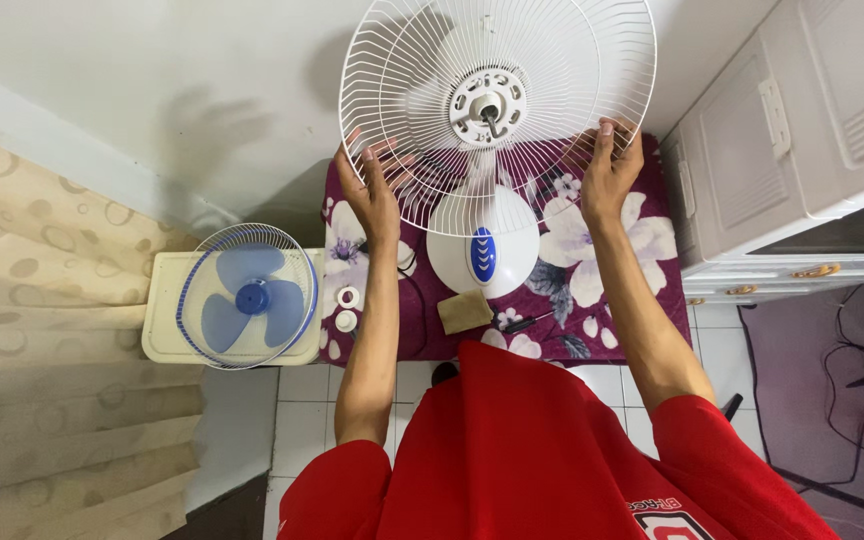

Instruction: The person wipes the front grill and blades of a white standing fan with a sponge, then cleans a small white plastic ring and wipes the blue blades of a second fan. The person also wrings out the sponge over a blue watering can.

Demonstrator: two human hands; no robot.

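Observation:
A white table fan stands on a purple flowered cloth [642,290], its round base [482,245] bearing a blue oval panel. Its white wire rear grille [497,105] is mounted around the motor hub [489,103], whose bare shaft sticks out with no blade on it. My left hand [370,190] grips the grille's lower left rim. My right hand [607,170] grips its lower right rim. On the cloth near the base lie two white round rings [347,308], a tan folded cloth [465,311] and a dark screwdriver [524,322].
To the left, a front grille with the blue fan blade [250,296] lies on a cream stool [162,335]. A patterned curtain [42,350] hangs at far left. A white cabinet [802,150] stands to the right. White floor tiles [302,420] and cables lie below.

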